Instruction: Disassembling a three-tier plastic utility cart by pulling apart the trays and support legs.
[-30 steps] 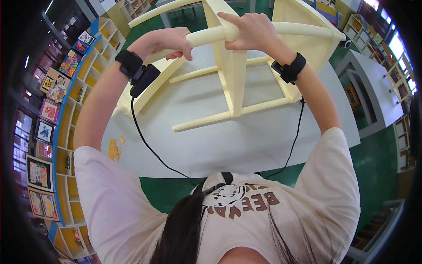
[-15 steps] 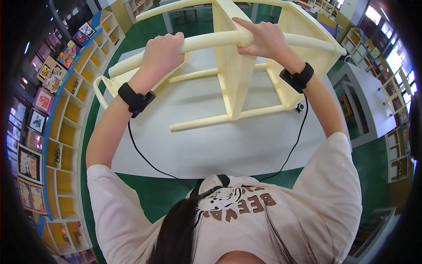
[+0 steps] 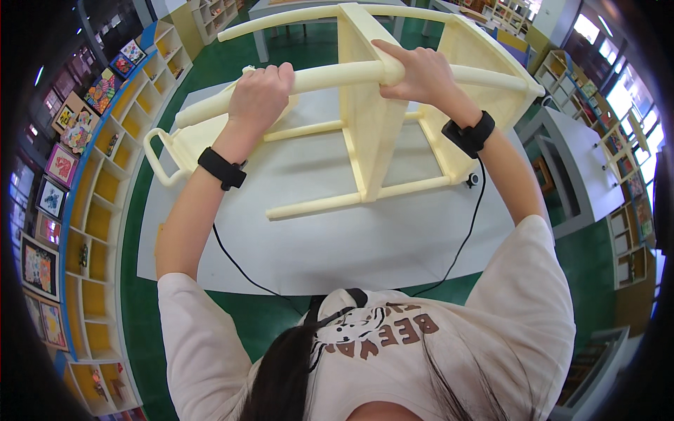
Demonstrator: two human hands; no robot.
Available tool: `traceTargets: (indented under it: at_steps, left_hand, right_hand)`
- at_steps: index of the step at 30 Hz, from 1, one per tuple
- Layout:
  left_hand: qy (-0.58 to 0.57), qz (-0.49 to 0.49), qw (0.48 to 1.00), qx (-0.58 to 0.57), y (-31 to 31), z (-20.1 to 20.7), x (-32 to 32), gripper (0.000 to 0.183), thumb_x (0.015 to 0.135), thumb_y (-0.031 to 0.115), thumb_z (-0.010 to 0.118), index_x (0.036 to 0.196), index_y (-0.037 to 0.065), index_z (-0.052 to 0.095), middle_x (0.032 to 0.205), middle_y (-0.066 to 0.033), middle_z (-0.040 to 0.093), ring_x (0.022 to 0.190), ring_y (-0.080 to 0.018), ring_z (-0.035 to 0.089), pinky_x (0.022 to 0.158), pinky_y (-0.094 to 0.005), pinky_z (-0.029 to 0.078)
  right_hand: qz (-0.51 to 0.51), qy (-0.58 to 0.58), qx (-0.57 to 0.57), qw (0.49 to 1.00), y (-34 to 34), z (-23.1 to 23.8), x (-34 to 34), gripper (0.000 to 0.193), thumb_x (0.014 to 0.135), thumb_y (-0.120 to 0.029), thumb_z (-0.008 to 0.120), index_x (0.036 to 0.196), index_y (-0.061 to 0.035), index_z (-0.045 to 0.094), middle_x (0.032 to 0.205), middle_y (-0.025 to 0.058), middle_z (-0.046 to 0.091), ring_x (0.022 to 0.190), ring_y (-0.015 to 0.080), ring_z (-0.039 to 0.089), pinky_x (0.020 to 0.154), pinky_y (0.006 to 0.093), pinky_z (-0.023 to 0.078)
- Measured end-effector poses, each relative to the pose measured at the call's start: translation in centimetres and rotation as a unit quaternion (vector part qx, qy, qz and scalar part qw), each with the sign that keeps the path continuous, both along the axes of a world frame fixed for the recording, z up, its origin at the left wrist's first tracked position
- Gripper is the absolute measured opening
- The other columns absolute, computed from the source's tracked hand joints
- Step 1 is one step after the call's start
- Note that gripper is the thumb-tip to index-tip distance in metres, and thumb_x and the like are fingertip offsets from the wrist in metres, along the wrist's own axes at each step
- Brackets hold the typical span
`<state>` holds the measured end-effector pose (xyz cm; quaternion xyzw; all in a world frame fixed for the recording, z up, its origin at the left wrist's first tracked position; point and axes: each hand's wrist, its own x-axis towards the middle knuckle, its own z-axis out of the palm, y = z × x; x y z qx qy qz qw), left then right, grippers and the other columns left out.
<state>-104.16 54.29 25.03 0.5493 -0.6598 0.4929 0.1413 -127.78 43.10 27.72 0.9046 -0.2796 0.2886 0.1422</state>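
Along the left of the room, open shelves (image 3: 95, 266) with yellow backs are running beside the green floor (image 3: 137, 330), and framed pictures (image 3: 39, 265) are standing in a row on their far side. Further right, a pale tabletop (image 3: 337, 256) is spreading out before me, carrying a cream frame (image 3: 361, 126) that is lying on its side. At the left, a cream loop handle (image 3: 168, 181) is jutting out near my forearm; whether it is joining the frame I cannot tell. My left hand (image 3: 261, 95), above a black wrist strap (image 3: 222, 168), is clenching its fingers around the frame's thick upper rail (image 3: 330, 77). Rightward along that rail, my right hand (image 3: 421, 74) is grasping it where it is meeting the middle panel, one finger stretching over the panel's edge; the undersides of these fingers are hiding from me. Below my right wrist, a small caster (image 3: 473, 179) is showing at the frame's corner, and further right a white-and-grey cabinet (image 3: 593, 168) is standing beyond the tabletop.
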Motion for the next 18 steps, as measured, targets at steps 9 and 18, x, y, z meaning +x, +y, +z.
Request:
traceTargets:
  at_steps: [9, 18]
  left_hand:
    - [0.077, 0.017, 0.987, 0.138, 0.3, 1.9, -0.1, 0.015, 0.06, 0.002, 0.055, 0.071, 0.004, 0.044, 0.059, -0.0106, 0.052, 0.059, -0.0282, 0.054, 0.051, -0.0354, 0.043]
    - [0.189, 0.013, 0.94, 0.285, 0.6, 3.8, -0.5, 0.014, 0.059, 0.002, 0.052, 0.072, 0.001, 0.055, 0.07, -0.0154, 0.055, 0.07, -0.0308, 0.053, 0.061, -0.0376, 0.044]
  right_hand:
    - [-0.001, -0.006, -0.012, 1.0, -0.6, 0.0, 0.2, 0.066, 0.051, -0.033, 0.062, 0.115, -0.024, 0.049, 0.053, 0.0102, 0.053, 0.049, 0.0267, 0.052, 0.047, 0.0324, 0.043]
    - [0.008, -0.005, -0.008, 1.0, -0.3, -0.1, 0.1, 0.066, 0.05, -0.033, 0.062, 0.114, -0.0223, 0.05, 0.05, 0.011, 0.051, 0.046, 0.0278, 0.05, 0.045, 0.0327, 0.041]
